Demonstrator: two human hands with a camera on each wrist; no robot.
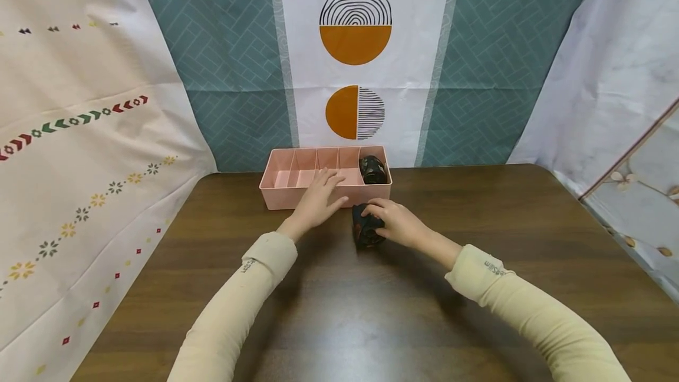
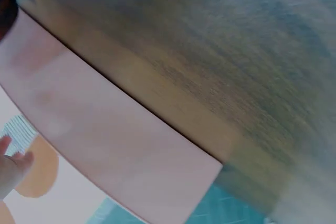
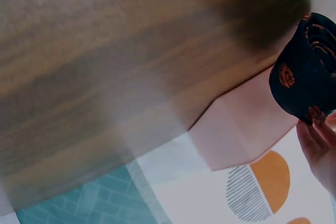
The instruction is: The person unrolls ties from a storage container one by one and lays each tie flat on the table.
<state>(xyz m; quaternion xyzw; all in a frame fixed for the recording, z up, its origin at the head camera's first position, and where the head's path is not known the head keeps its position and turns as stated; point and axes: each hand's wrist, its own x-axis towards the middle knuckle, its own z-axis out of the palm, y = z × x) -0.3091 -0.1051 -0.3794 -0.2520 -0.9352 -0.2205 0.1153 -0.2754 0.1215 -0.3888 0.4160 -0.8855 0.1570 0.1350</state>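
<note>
My right hand (image 1: 396, 223) pinches a rolled-up necktie (image 1: 365, 233), dark navy with orange flowers, just in front of the box's right end. In the right wrist view the fingertips grip the edge of the roll (image 3: 294, 80), and its spiral layers show. My left hand (image 1: 314, 202) has its fingers spread and reaches over the front of the pink divided box (image 1: 278, 199), holding nothing. Another dark patterned roll (image 1: 373, 170) lies in the box's rightmost compartment. In the left wrist view only some fingers (image 2: 13, 170) show at the edge, beside the box wall (image 2: 121, 135).
The box stands at the back of the brown wooden table (image 1: 339, 311), close to the hanging cloth (image 1: 366, 75) behind. Thin dividers split it into several compartments. White patterned cloths (image 1: 106, 193) hang along both sides.
</note>
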